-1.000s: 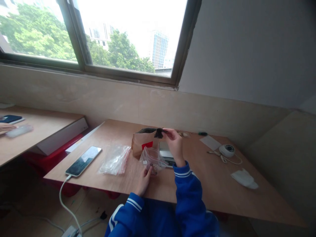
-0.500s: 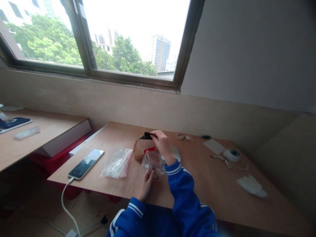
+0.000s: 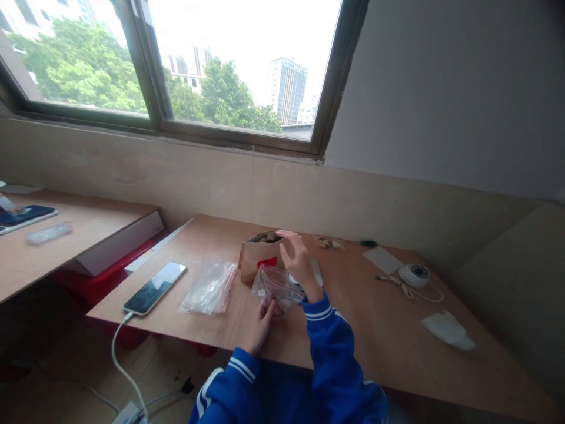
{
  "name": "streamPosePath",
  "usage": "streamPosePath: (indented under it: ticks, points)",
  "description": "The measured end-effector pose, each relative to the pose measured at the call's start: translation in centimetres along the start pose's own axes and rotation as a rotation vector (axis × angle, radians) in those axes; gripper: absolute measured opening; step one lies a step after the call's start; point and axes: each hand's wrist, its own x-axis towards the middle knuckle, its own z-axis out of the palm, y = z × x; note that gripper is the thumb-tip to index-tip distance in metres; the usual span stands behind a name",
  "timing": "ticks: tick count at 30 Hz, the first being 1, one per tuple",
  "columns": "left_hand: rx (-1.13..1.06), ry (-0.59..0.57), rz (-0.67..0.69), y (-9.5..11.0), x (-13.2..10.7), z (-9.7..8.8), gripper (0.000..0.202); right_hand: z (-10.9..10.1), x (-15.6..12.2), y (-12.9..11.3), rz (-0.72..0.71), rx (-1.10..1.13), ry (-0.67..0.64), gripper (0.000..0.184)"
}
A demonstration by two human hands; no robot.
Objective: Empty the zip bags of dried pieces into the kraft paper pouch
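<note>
My left hand (image 3: 261, 327) grips the lower edge of a small clear zip bag (image 3: 274, 286) with dark bits inside, held up just above the wooden table (image 3: 366, 330). My right hand (image 3: 296, 259) hovers behind that bag, beside the open top of a brown paper bag (image 3: 258, 257) with a red label. Its fingers are loosely spread and nothing shows in them. Dark contents fill the mouth of the paper bag. Both arms wear blue sleeves with white stripes.
A pile of clear zip bags (image 3: 208, 287) lies left of the paper bag. A phone (image 3: 154, 280) on a white cable rests near the table's left edge. A small round white device (image 3: 415, 273) with its cord, a folded white cloth (image 3: 446, 330) and a paper slip sit at right. Another desk (image 3: 66, 235) stands left.
My right hand carried a dark piece to the paper bag's mouth, let it go and drew back toward the clear bag with spread fingers. My left hand kept hold of the bag.
</note>
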Motion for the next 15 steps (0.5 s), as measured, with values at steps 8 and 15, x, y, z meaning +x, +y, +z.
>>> streamPosePath:
  ticks: [8,15]
  points:
    - [-0.054,-0.093,-0.016,0.3,-0.4,-0.4,0.062,-1.7,-5.6,2.2,0.422,0.086,-0.345,0.024]
    - [-0.006,-0.204,0.046,-0.5,0.1,-0.6,0.041,-2.1,-8.6,4.9,0.542,0.133,-0.557,0.019]
